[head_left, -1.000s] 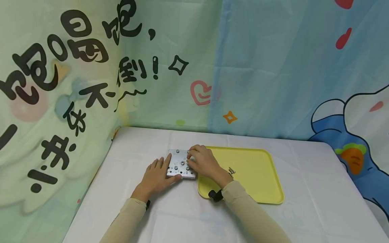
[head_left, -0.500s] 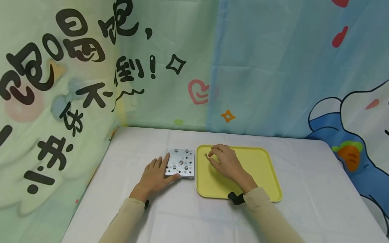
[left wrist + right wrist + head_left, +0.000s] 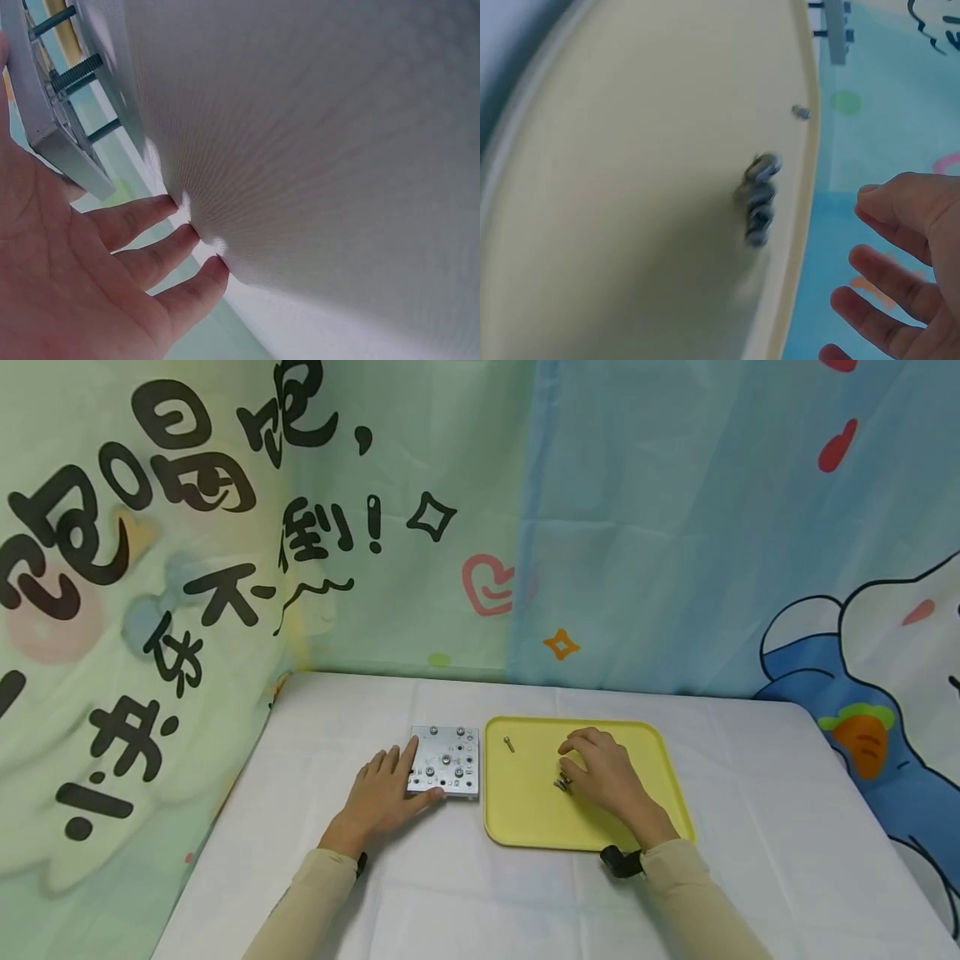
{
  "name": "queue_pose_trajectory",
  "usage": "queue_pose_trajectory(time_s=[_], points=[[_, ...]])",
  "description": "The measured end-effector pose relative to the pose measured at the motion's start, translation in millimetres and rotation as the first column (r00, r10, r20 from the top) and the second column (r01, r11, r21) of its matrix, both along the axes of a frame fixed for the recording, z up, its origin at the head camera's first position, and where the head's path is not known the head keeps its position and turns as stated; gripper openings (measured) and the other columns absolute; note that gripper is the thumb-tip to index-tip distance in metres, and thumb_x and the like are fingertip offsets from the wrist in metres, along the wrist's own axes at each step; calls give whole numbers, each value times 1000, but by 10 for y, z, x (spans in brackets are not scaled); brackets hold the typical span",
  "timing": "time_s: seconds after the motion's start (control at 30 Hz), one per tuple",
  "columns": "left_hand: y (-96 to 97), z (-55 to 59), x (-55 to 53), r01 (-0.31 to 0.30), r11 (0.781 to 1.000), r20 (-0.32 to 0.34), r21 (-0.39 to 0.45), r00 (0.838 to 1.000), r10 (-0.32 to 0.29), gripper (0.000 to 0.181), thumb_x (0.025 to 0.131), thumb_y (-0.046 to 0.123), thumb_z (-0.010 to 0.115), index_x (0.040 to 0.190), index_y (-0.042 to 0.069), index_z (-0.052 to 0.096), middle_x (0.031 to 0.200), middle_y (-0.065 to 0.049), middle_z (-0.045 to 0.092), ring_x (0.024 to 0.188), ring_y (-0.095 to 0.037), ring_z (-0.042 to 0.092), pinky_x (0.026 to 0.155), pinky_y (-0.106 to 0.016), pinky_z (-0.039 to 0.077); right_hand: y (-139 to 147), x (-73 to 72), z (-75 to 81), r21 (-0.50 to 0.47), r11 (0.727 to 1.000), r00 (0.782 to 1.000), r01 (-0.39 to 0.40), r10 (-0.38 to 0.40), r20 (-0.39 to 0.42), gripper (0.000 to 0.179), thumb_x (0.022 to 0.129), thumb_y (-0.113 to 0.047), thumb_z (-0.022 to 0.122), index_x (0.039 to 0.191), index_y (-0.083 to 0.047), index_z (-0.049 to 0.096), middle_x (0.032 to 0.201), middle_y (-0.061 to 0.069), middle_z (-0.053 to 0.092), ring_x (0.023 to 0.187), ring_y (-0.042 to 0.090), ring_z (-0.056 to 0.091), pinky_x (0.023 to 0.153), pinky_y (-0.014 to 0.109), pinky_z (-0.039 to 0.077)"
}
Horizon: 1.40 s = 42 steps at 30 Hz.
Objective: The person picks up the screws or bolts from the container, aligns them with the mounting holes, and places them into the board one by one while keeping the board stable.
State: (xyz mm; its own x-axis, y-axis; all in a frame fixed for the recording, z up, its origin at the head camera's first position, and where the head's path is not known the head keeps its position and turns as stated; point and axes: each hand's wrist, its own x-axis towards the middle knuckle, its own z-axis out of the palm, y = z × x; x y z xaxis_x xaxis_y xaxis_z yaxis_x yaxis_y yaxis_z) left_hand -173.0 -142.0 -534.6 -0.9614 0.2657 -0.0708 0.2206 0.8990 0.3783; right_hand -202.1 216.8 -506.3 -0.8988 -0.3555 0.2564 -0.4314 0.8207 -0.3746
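A square silver metal plate (image 3: 459,752), with holes and several screws seated in it, is on the cloth left of the tray. My left hand (image 3: 381,797) holds its left side with index finger and thumb, the other fingers on the cloth. The left wrist view shows screw shanks (image 3: 77,73) beneath the plate, which stands raised. Over the yellow tray (image 3: 525,831), my right hand (image 3: 609,775) hovers with loosely bent fingers and nothing between them. Beside its fingertips lies a small cluster of screws (image 3: 759,199). A single screw (image 3: 509,744) is apart near the tray's upper left corner.
The table (image 3: 450,893) has a white cloth over it. Printed fabric curtains (image 3: 637,527) hang behind and to the left. The tray's low raised rim (image 3: 808,202) runs beside the plate's right edge.
My right hand has moved from the plate to the tray, leaving the single screw at upper left, then gone right to the cluster. My left hand stays on the plate.
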Motion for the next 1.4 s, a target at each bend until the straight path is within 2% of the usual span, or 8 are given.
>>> queue_pose_trajectory(time_s=[0.23, 0.47, 0.63, 0.87, 1.13, 1.4], points=[[10, 31, 7, 1, 1000, 14, -1, 1000, -1, 100, 91, 75, 47, 162, 13, 15, 154, -28, 33, 141, -48, 29, 114, -58, 26, 153, 43, -66, 17, 999, 996, 42, -43, 82, 10, 93, -11, 70, 101, -5, 71, 118, 18, 61, 108, 42, 56, 84, 60, 46], [3, 35, 5, 1, 1000, 3, 1, 1000, -1, 99, 91, 75, 48, 162, 12, 17, 154, -29, 34, 141, -49, 30, 113, -58, 26, 191, 70, -72, 93, 995, 979, 39, -56, 193, 9, 94, -18, 70, 98, -10, 71, 117, 19, 61, 108, 44, 55, 82, 64, 45], [9, 40, 4, 0, 1000, 2, 7, 1000, 0, 99, 91, 75, 49, 162, 12, 18, 153, -29, 35, 141, -49, 30, 113, -58, 26, 194, 54, -97, 113, 993, 982, 40, -60, 177, 7, 92, -17, 71, 95, -10, 70, 114, 18, 62, 106, 44, 56, 81, 64, 46], [3, 22, 10, 1, 1000, 6, 8, 1000, -1, 100, 90, 76, 48, 162, 14, 16, 154, -28, 34, 142, -48, 29, 114, -57, 25, 199, 41, -148, 117, 992, 990, 47, -62, 129, 6, 90, -11, 72, 87, -6, 69, 107, 18, 63, 98, 41, 58, 75, 56, 51], [8, 16, 14, -6, 1000, 8, 0, 1000, 6, 100, 90, 75, 48, 162, 13, 17, 154, -28, 34, 142, -48, 29, 114, -58, 25, 207, 49, -134, 131, 990, 993, 46, -60, 104, 7, 89, -8, 69, 83, -6, 66, 104, 18, 62, 96, 40, 58, 75, 54, 51], [-8, 13, 11, -1, 1000, 12, 10, 1000, 0, 101, 90, 76, 48, 162, 14, 15, 154, -28, 33, 142, -49, 29, 114, -58, 25, 201, 40, -119, 62, 996, 992, 65, -72, 103, 5, 90, -10, 64, 86, -7, 66, 109, 18, 62, 101, 40, 57, 79, 55, 50]])
